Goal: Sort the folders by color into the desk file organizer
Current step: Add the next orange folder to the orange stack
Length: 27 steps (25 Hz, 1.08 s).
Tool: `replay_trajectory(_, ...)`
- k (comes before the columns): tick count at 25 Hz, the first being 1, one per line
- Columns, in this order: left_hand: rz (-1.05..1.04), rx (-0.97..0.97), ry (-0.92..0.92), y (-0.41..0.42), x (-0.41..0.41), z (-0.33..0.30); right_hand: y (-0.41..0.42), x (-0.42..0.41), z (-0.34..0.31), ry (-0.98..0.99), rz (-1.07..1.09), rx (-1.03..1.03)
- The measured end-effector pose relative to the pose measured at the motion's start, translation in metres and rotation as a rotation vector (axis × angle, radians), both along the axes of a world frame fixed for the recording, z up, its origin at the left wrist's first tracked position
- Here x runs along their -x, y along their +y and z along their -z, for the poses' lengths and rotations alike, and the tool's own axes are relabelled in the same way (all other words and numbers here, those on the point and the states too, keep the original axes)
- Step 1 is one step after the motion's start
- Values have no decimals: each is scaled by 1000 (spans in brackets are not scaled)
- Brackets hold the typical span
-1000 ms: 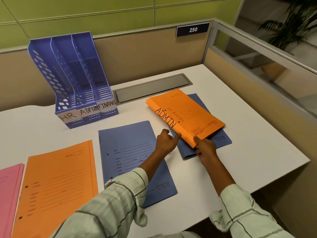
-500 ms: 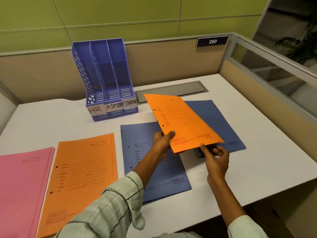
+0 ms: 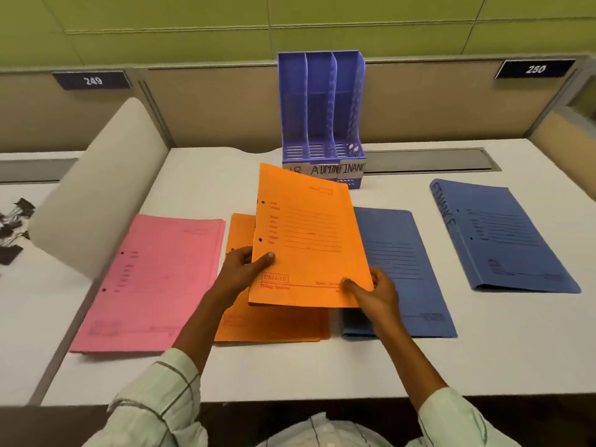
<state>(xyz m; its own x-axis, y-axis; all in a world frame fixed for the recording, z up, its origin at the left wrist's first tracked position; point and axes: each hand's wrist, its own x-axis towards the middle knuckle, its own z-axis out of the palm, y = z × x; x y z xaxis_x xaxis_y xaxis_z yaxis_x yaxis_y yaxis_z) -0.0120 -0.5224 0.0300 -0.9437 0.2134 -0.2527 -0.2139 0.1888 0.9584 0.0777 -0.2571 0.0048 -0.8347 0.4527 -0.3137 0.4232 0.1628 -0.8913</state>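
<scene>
**Orange folder in hand, ADMIN slot ahead**

Nearest me, low in the middle of the frame, my left hand [image 3: 240,272] pinches the lower left edge of the lifted orange folder [image 3: 306,237], thumb on top, the other fingers curled beneath. My right hand [image 3: 375,290] clamps the lower right corner the same way, thumb on the cover, fingers underneath. The folder is held off the desk [image 3: 483,359], its near edge toward me, its far edge raised and tipped a little left. Its long axis runs from my hands away toward the organizer; the punched spine side is on the left, printed cover facing up.

I judge I am partway through carrying this one. Under it, centre frame, lies a second orange folder [image 3: 274,327] flat on the desk, with the pink folder [image 3: 151,285] beside it at left and a blue folder [image 3: 403,272] at right. Another blue folder [image 3: 503,237], marked FINANCE along its spine, sits well apart at the right.

Farthest, upper centre, the blue file organizer [image 3: 322,108] stands upright against the partition; none of its three slots shows a folder. Its labels read ADMIN in the middle and FINANC on the right; the left one is half hidden by my folder. Next, I think, the folder must be stood on edge, lined up with the narrow middle slot, and slid down without catching a divider.
</scene>
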Motion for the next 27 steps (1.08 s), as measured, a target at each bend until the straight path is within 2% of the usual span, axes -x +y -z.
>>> replay_trajectory(3,-87,136,-35,-50,-9,13,-52,-6,12,-3,-78,-65)
replay_trajectory(7,-107,242,-24,-80,-18,33,-93,-14,24,-71,-130,-216)
replay_trajectory(17,-241,513,134,-83,-24,60,-115,-14,37,-222,-213,-317)
replay_trajectory(20,-237,588,135,-83,-28,63,-119,-14,37,-193,-202,-291)
replay_trajectory(22,-242,678,219,-78,-32,61,-118,-15,34,-152,-187,-279)
replay_trajectory(27,-205,835,618,-29,-37,39,-88,-22,20,18,-55,-202)
